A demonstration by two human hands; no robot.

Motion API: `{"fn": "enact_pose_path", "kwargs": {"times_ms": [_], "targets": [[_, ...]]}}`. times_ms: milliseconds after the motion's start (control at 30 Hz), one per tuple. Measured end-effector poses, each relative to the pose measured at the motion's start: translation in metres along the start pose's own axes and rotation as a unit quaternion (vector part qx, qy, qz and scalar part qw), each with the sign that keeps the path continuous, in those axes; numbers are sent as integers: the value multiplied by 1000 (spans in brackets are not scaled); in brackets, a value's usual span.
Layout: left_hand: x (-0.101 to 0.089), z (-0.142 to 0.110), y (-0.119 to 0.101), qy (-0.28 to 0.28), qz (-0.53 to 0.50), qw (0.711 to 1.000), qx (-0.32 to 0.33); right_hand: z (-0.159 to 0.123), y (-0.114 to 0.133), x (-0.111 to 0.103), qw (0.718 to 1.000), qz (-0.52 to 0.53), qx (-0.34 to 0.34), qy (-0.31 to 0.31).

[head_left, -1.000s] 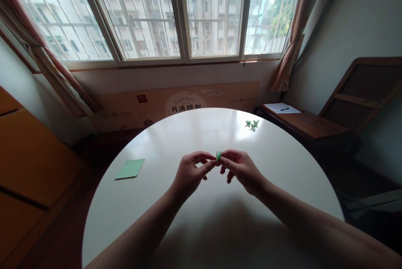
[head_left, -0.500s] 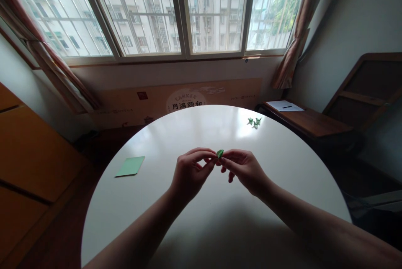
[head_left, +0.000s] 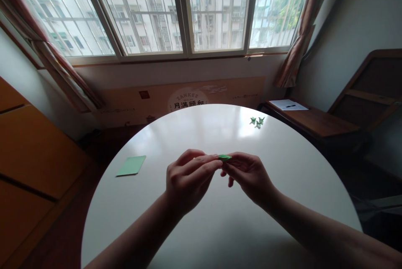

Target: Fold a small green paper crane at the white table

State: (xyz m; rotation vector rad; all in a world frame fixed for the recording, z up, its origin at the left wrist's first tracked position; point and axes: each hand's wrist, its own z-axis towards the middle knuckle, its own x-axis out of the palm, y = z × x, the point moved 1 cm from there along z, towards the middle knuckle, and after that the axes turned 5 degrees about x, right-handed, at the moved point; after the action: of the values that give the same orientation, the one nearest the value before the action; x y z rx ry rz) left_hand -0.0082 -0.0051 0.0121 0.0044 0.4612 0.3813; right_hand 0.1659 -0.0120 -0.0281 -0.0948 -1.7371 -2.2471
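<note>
Green folded paper (head_left: 225, 157) is between my fingertips, held up over the middle of the worktop (head_left: 194, 131). Largest before me is the barred window (head_left: 216, 9), with pale buildings beyond the glass and a tied curtain (head_left: 298, 55) at its right side. Below it, my white, round-edged worktop spreads out to both sides of my forearms. An orange-brown cabinet (head_left: 28, 135) stands to my left, and a long printed panel (head_left: 125, 97) runs along the wall under the window. Off to my right, apart from the worktop, is a wooden seat (head_left: 333, 122) with a dark back.

Next come my hands: the left hand (head_left: 190, 177) has its fingers closed on the paper's left end, covering part of it, and the right hand (head_left: 251, 172) pinches the other end between thumb and forefinger, its remaining fingers loosely curled below. A white sheet (head_left: 279, 103) lies on the seat. A flat light-green square (head_left: 131, 166) lies near the worktop's left edge, well apart from my left hand. A dark pen (head_left: 290, 106) rests on the sheet, and smallest are three pointed green figures (head_left: 253, 120), clustered toward the worktop's far right edge
</note>
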Motion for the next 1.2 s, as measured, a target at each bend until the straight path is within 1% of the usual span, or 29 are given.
{"fn": "enact_pose_path", "kwargs": {"times_ms": [67, 133, 200, 267, 333, 400, 467, 500, 567, 667, 833, 967, 1067, 1200], "targets": [[0, 1, -1, 4, 4, 1000, 9, 0, 1, 1, 1000, 2, -6, -1], [1, 1, -2, 1, -13, 1000, -15, -1, 0, 1, 1000, -4, -10, -3], [4, 0, -3, -7, -53, 996, -72, 0, 0, 1, 1000, -14, -10, -1], [9, -3, -4, -20, -108, 981, -158, 0, -1, 0, 1000, -21, -6, 8], [13, -6, -4, -35, -171, 950, -259, 1, -3, -1, 1000, -20, 2, 13], [17, -9, -3, -49, -230, 908, -348, 2, -4, -1, 1000, -17, 10, 12], [20, -11, -2, -59, -275, 871, -403, 2, -5, -1, 1000, -13, 13, 5], [21, -11, -2, -61, -289, 858, -420, 3, -5, -1, 1000, -12, 12, 2], [22, -12, -1, -61, -307, 843, -438, 3, -4, -1, 1000, -12, 6, -3], [23, -13, 1, -58, -322, 833, -446, 4, -3, 0, 1000, -18, -4, -11], [25, -15, 2, -51, -333, 825, -454, 3, -1, -1, 999, -19, -12, -28], [26, -15, 3, -40, -330, 825, -458, 4, 0, -3, 999, -26, -4, -24], [27, -14, 4, -34, -322, 825, -463, 5, 0, -5, 999, -33, 3, -36], [26, -13, 4, -26, -327, 816, -476, 6, -1, -4, 999, -14, 13, -43]]}}
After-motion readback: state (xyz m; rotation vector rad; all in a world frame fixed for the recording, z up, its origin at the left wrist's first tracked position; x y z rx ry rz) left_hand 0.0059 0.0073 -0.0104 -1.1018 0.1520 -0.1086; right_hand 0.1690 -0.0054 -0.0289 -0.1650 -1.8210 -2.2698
